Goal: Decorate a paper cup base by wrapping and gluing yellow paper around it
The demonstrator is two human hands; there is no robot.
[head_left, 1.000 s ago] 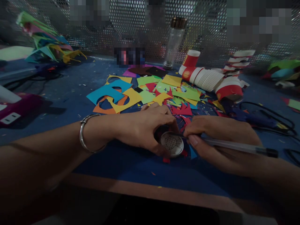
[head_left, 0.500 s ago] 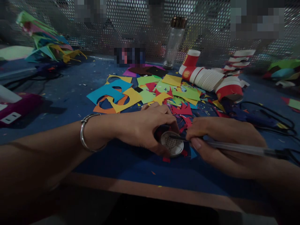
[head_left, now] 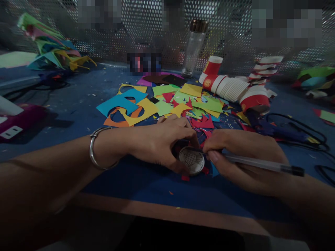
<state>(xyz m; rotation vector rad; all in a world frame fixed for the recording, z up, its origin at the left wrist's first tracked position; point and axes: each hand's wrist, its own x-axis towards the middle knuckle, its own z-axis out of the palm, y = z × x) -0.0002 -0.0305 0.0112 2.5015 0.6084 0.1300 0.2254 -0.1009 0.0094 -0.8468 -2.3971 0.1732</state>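
Note:
My left hand (head_left: 159,141) is wrapped around a small paper cup (head_left: 192,160) lying on its side on the blue table (head_left: 146,181), its round white bottom facing me with a grid of pen lines on it. My right hand (head_left: 243,157) pinches a clear pen (head_left: 261,164), whose tip rests at the cup bottom's upper right rim. A metal bangle (head_left: 95,148) circles my left wrist. Small red paper bits lie under the cup.
Cut coloured paper scraps (head_left: 167,103) litter the table behind my hands. Stacked red-and-white paper cups (head_left: 235,89) lie at the right, a clear bottle (head_left: 195,47) stands by the perforated metal wall. A glue gun with cords (head_left: 285,132) is at the right, a purple device (head_left: 18,120) at the left.
The pen tip has shifted slightly along the cup's bottom, toward its upper right rim, and the pen's rear end has swung a little. My left hand has stayed put.

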